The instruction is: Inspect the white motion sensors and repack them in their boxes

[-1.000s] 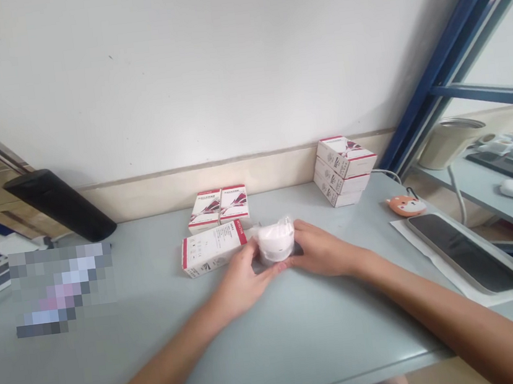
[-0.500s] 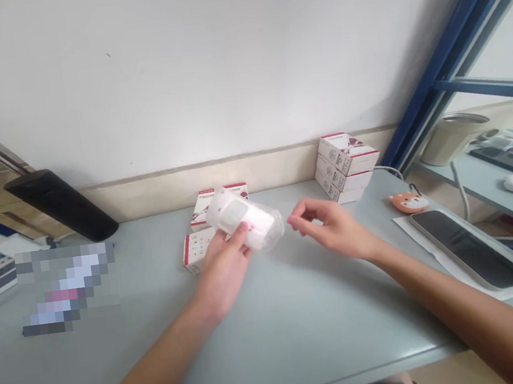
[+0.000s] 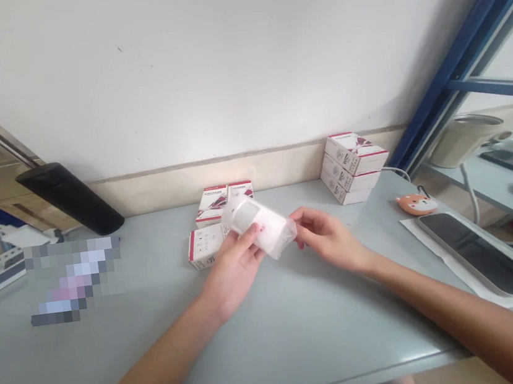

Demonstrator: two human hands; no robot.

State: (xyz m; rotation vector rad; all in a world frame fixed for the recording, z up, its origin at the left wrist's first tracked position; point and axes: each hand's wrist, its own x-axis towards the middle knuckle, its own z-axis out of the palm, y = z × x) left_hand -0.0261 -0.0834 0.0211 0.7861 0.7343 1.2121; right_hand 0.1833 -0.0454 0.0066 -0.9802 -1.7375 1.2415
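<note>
A white motion sensor [image 3: 268, 228] in a clear plastic bag [image 3: 286, 244] is held up over the table, tilted with its lower end to the right. My left hand [image 3: 235, 263] is closed around its lower left side, thumb across the front. At the bag's right end, my right hand [image 3: 325, 236] has thumb and fingers pinched on the plastic. Just behind the sensor lie white and red printed boxes [image 3: 202, 245], partly hidden by the sensor and my left hand.
Three similar boxes [image 3: 352, 171] are stacked by the wall. To the right are an orange animal-shaped case [image 3: 414, 204] and a phone [image 3: 482, 254] on white paper. A black padded arm [image 3: 73, 199], a power strip [image 3: 6, 266] and a blurred-out item [image 3: 74, 283] are at left.
My right fingers have come from just beside the bag onto its right end. My left hand still holds the sensor. The whole view has shifted slightly.
</note>
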